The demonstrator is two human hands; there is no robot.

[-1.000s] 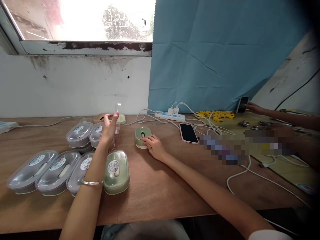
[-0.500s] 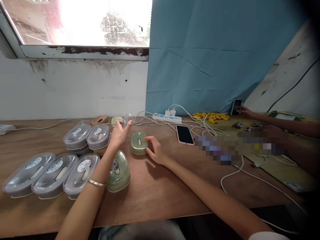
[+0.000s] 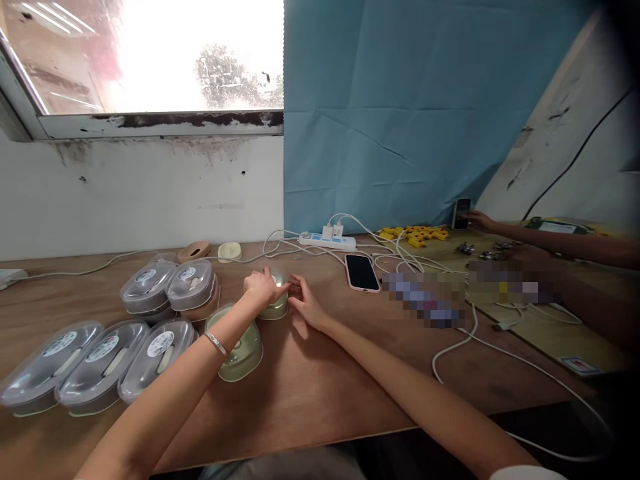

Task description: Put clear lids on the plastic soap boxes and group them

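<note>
A small green lidded box (image 3: 279, 311) stands on the wooden table, a clear plastic cover showing over its top. My left hand (image 3: 264, 287) lies across the box's upper left, fingers closed on the edge of this clear cover; the hand hides much of it. My right hand (image 3: 309, 305) is at the box's right side with thumb and fingers apart, its fingertips close to or touching the wall. Nearer to me sits a larger green box (image 3: 246, 357) with a clear cover, partly behind my left forearm.
Several grey boxes with clear lids (image 3: 106, 363) stand at left, some stacked. Behind are a tan lid (image 3: 194, 251) and a cream piece (image 3: 229, 251). A phone (image 3: 363, 273), power strip (image 3: 327, 241), cables and yellow parts (image 3: 414, 235) lie to the right. Another person's hand (image 3: 481, 221) holds a phone.
My left hand has come down and toward the right, bringing the clear cover onto the small green box. My right hand stays beside the box. The view has tilted slightly.
</note>
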